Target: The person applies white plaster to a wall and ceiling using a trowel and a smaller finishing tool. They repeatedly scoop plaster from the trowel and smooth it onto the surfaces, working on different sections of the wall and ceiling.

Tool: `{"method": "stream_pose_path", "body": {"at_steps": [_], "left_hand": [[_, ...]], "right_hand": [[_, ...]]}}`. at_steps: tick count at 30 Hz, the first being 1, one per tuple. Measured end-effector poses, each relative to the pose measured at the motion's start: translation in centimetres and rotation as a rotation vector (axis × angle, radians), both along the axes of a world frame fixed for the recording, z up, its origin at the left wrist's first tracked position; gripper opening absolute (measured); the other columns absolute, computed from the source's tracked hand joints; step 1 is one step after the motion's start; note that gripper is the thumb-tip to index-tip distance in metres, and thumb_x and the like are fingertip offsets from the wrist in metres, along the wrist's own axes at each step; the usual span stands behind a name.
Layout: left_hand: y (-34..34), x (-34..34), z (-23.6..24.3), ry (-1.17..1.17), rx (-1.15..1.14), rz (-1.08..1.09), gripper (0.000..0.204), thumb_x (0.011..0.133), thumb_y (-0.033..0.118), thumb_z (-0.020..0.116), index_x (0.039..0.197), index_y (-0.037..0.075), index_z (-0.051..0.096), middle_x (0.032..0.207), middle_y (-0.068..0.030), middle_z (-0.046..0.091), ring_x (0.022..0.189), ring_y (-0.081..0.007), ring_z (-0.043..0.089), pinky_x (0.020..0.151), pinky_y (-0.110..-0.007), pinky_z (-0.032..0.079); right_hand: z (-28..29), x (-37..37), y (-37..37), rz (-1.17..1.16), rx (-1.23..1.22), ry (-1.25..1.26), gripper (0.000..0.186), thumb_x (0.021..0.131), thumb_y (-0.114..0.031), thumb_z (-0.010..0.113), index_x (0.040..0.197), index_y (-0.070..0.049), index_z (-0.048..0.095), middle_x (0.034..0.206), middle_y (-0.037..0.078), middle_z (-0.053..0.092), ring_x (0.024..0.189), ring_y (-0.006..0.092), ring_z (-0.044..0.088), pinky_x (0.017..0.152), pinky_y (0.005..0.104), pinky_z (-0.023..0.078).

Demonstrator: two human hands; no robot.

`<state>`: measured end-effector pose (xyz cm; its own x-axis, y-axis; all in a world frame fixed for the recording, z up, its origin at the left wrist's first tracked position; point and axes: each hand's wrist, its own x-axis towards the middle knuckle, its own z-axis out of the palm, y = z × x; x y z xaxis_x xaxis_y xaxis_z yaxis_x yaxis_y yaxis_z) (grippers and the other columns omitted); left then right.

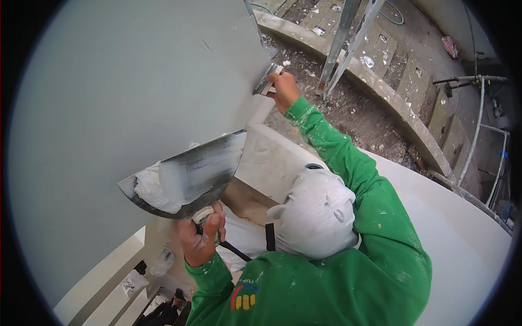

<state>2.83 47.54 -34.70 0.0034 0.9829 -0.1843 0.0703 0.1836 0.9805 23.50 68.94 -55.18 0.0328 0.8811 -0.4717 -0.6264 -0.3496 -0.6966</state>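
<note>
In my left hand [202, 239] is the handle of a wide putty knife [209, 171], its broad steel blade tilted up beside the wall. White putty [159, 190] lies thick on the blade's left part, with thin smears across the rest. My right hand [284, 91] reaches far forward, closed on a smaller putty knife [265, 80] whose dark blade rests against the edge of the large pale grey wall [136, 87]. Fingers partly hide that tool's handle. Both green sleeves carry white specks. Between my arms bulges a rounded, creased white form [318, 214]; I cannot tell what it is.
A white ledge [266, 160] runs below the wall's edge. Two metal posts [345, 46] stand beyond my right hand. Past a curved concrete curb [380, 87] lie planks with white scraps. Metal pipe railing [478, 130] stands at far right. A dark-clothed person [163, 312] shows at lower left.
</note>
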Motion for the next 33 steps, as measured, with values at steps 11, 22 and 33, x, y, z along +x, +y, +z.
{"method": "stream_pose_path", "body": {"at_steps": [11,22,33], "left_hand": [[-0.3,-0.9,-0.9,-0.056,0.022,-0.166,0.038,0.087,0.010,0.058,0.116,-0.002,0.038,0.081,-0.0135,0.053,0.054,-0.0135,0.050,0.039,-0.023,0.042],[0.8,0.5,-1.5,-0.918,-0.119,-0.399,0.051,0.089,0.018,0.056,0.132,0.003,0.032,0.077,-0.0139,0.051,0.051,-0.0142,0.046,0.037,-0.022,0.038],[2.4,-2.1,-2.6,-0.982,0.211,-0.483,0.032,0.088,0.004,0.053,0.112,-0.005,0.034,0.097,-0.0294,0.053,0.036,-0.0142,0.038,0.029,-0.026,0.034]], "right_hand": [[23.4,0.9,-1.0,0.203,0.483,-0.317,0.018,0.086,-0.007,0.050,0.098,0.005,0.054,0.101,0.013,0.056,0.095,0.0237,0.055,0.081,0.0410,0.050],[26.3,4.2,-10.2,0.086,1.289,-0.779,0.040,0.078,0.008,0.050,0.118,0.006,0.051,0.119,0.019,0.049,0.103,0.0274,0.054,0.087,0.0384,0.044],[8.4,10.0,-6.2,0.389,1.002,-0.977,0.048,0.077,0.009,0.051,0.123,-0.005,0.051,0.116,0.016,0.047,0.109,0.0298,0.049,0.092,0.0371,0.043]]}}
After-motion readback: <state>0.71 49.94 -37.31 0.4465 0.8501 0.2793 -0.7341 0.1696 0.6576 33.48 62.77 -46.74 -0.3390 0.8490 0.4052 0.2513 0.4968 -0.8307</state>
